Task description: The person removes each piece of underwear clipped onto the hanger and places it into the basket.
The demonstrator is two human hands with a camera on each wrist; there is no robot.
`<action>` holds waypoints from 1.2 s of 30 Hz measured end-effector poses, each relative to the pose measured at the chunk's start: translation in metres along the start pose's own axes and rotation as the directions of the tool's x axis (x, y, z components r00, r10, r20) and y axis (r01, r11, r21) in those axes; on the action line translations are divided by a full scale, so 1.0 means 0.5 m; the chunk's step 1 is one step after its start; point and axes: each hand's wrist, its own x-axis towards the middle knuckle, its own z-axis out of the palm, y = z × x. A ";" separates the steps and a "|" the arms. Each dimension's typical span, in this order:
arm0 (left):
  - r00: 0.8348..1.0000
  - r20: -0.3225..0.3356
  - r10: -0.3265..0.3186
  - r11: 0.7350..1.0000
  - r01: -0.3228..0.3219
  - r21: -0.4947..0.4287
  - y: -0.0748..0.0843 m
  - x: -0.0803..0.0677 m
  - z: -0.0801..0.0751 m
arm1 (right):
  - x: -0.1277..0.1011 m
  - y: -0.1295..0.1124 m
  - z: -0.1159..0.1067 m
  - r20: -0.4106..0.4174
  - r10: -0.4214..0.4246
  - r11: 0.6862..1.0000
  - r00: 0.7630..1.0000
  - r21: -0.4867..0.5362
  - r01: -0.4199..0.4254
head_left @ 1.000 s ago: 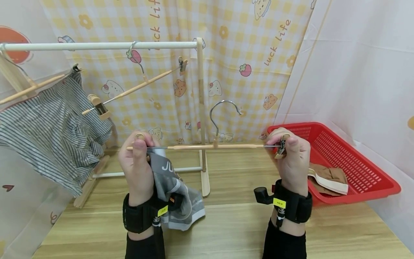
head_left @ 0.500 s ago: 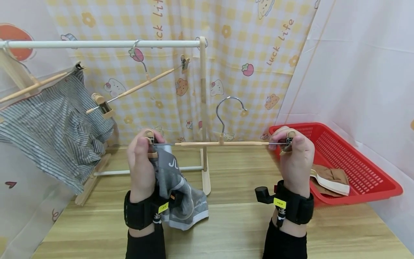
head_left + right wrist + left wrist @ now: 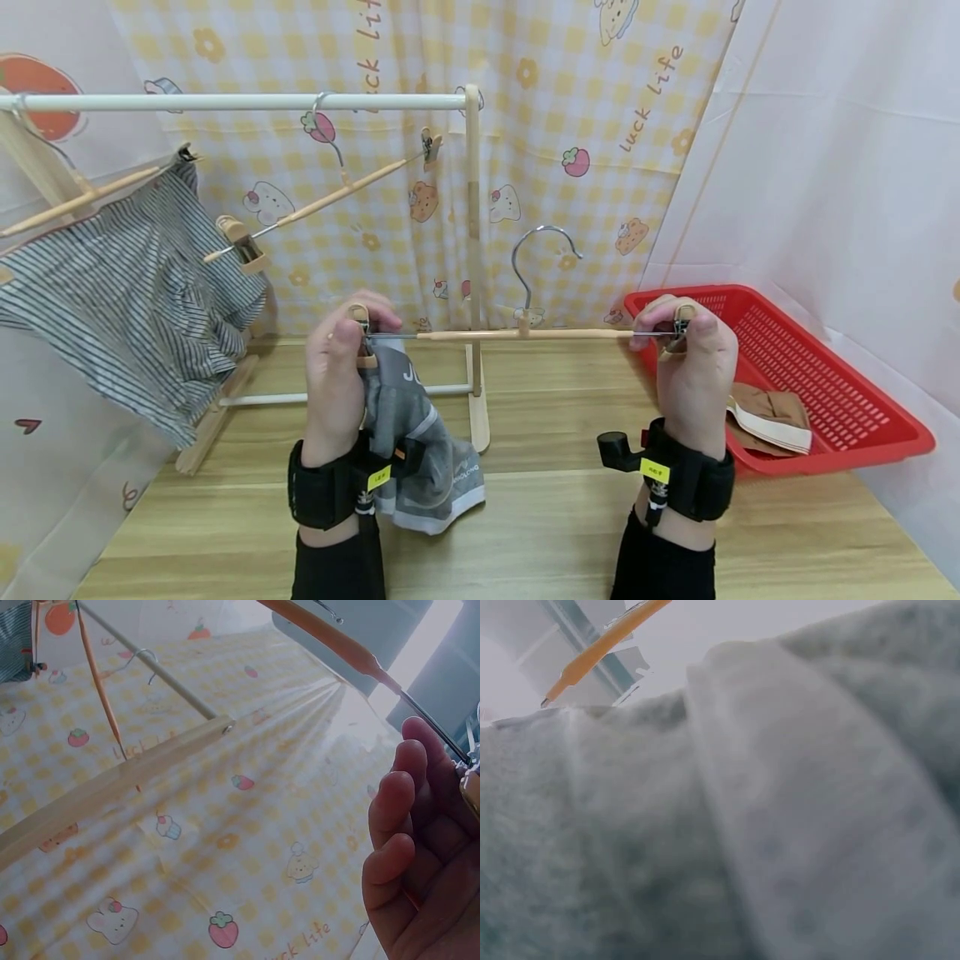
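Note:
My left hand (image 3: 337,375) and right hand (image 3: 693,367) hold a clip hanger (image 3: 480,335) level between them, its metal hook (image 3: 517,258) pointing up. The left thumb and fingers pinch the hanger's left clip (image 3: 362,333). Grey boxer briefs (image 3: 420,450) with a lettered waistband hang at that clip, drooping toward the table. Grey fabric (image 3: 630,825) fills most of the left wrist view. At the other end, my right hand pinches the right clip (image 3: 678,332), which carries no cloth. In the right wrist view its fingers (image 3: 394,799) curl beneath the metal rod.
A clothes rack (image 3: 240,102) stands at the left. Striped shorts (image 3: 142,275) hang from it, beside a bare clip hanger (image 3: 330,196). On the right, a red basket (image 3: 847,458) holds a folded brown garment (image 3: 772,417). A patterned curtain (image 3: 570,100) closes off the back.
Both hands have moved slightly right with the hanger and the grey boxer briefs. The left thumb keeps its pinch on the left clip. The head view has shifted a little.

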 end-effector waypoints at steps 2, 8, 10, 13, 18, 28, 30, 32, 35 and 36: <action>1.000 -0.002 -0.015 1.000 0.015 -0.014 -0.001 0.000 0.000 | 0.000 0.000 -0.001 -0.001 0.000 1.000 1.000 -0.007 0.000; 1.000 -0.007 -0.014 1.000 0.014 -0.002 -0.002 0.004 0.003 | 0.002 0.000 -0.003 0.002 -0.001 1.000 1.000 -0.017 0.001; 1.000 -0.005 -0.014 1.000 0.014 -0.006 -0.001 0.005 0.003 | 0.003 0.001 -0.003 -0.001 0.001 1.000 1.000 -0.019 -0.001; 1.000 0.001 -0.027 0.999 0.027 -0.026 0.001 0.005 0.003 | 0.004 0.001 -0.005 -0.002 0.001 1.000 1.000 -0.018 -0.001; 0.999 -0.006 -0.041 0.999 0.041 -0.034 0.003 0.004 0.004 | 0.005 0.002 -0.007 0.003 -0.001 1.000 1.000 -0.016 0.001; 0.997 -0.061 -0.036 0.998 0.039 0.049 0.001 0.001 0.001 | 0.004 0.001 -0.008 0.001 0.006 1.000 1.000 -0.016 -0.006; 0.998 -0.058 -0.037 0.998 0.040 0.052 0.001 0.000 0.001 | 0.003 0.001 -0.008 0.003 0.008 1.000 1.000 -0.014 -0.008; 0.998 -0.054 -0.037 0.998 0.040 0.055 0.001 0.000 0.001 | 0.002 0.001 -0.008 0.004 0.009 1.000 1.000 -0.015 -0.009; 0.998 -0.050 -0.040 0.998 0.043 0.055 0.000 -0.001 0.001 | 0.002 0.001 -0.008 0.005 0.011 1.000 1.000 -0.020 -0.011; 0.998 -0.050 -0.041 0.997 0.044 0.057 0.000 -0.001 0.001 | 0.003 0.001 -0.008 0.005 0.011 1.000 1.000 -0.021 -0.011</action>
